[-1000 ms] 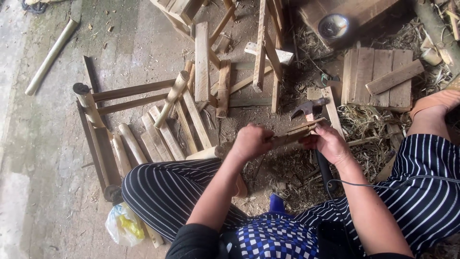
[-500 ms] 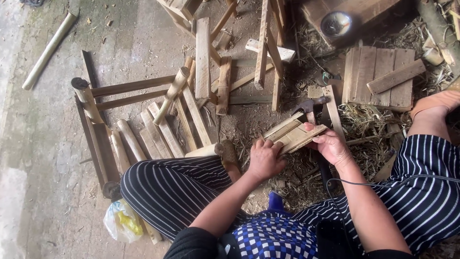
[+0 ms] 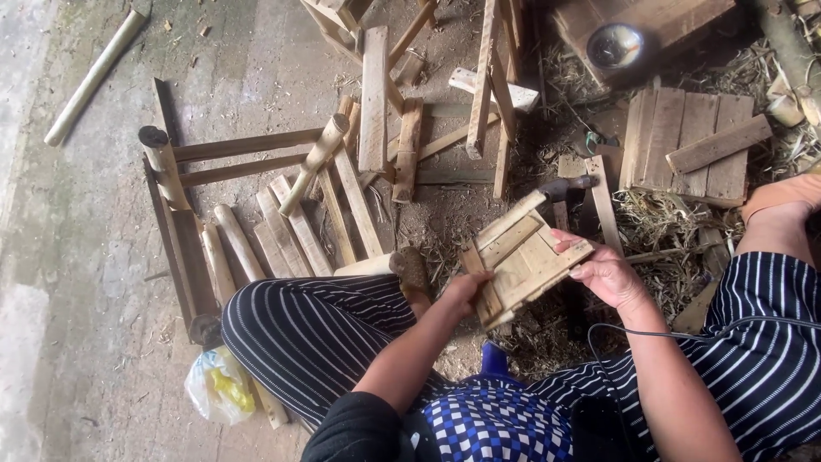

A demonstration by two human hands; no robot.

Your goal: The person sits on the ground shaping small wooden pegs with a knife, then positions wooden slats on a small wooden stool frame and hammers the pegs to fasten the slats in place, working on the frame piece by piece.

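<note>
Slats nailed into a small pale wooden panel [image 3: 523,267] sit tilted above my lap, my left hand [image 3: 469,289] clamped on the near corner, my right hand [image 3: 604,272] gripping the far edge. Beyond lie a hammer [image 3: 564,186] and loose sticks; farther off, a metal bowl [image 3: 615,44] rests on a board.

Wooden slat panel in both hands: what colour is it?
Pale tan bare wood; the wooden slat panel shows best in the head view.

The scene is viewed from one head-worn camera, aimed steeply down, close over the lap and floor [image 3: 77,257].
</note>
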